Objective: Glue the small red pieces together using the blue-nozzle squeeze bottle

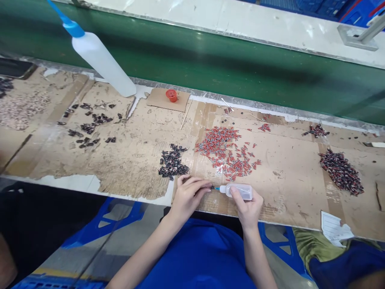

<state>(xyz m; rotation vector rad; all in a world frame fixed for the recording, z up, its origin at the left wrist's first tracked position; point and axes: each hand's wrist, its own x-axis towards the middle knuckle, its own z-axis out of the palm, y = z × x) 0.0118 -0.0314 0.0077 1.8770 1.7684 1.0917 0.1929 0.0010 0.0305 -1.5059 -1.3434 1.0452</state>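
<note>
My right hand is wrapped round a small clear squeeze bottle, held on its side with its blue tip pointing left. At that tip, my left hand pinches a small dark part, whose shape is mostly hidden by the fingers. Just beyond my left hand lies a pile of small black parts. A spread of small red parts with metallic ends covers the cardboard beyond the squeeze bottle.
A tall white bottle with a blue nozzle stands at the back left. Near it, a red cup sits on a cardboard piece. Dark red-and-black parts are heaped at right. A green belt runs behind the cardboard-covered bench.
</note>
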